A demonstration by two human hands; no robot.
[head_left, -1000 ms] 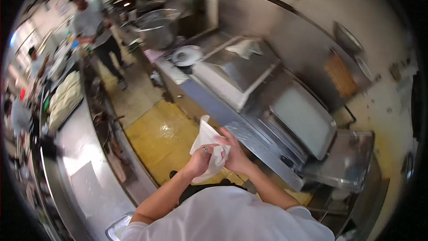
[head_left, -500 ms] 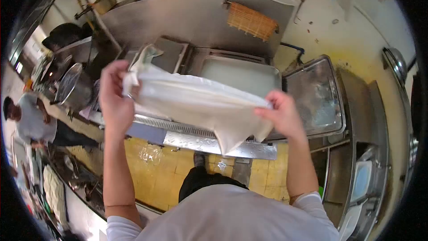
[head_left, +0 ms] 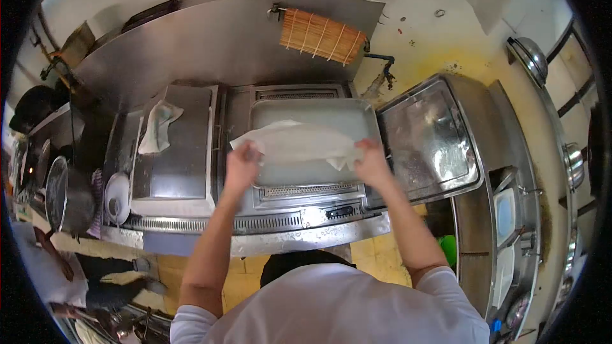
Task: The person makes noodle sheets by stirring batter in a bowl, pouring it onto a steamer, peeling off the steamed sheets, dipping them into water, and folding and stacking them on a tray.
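Observation:
A white cloth [head_left: 303, 143] is stretched between my two hands over a shallow metal tray [head_left: 287, 175] with a pale, smooth surface. My left hand [head_left: 243, 160] is closed on the cloth's left end. At the right end, my right hand [head_left: 371, 158] pinches the cloth between thumb and fingers. Part of the cloth hangs in a loose fold beside my right hand. The tray rests on a steel counter unit with slotted vents behind and in front of it.
Another cloth [head_left: 159, 126] lies on a steel lid to the left. An empty metal tray [head_left: 430, 140] leans at the right. A bamboo mat [head_left: 323, 35] hangs behind. A large pot [head_left: 69, 196] and a person [head_left: 54, 267] are at the left.
First the cloth was bunched between my hands, then spread wide in the air. Now it is lower, over the tray, with my hands closer together. My view has turned to the counter.

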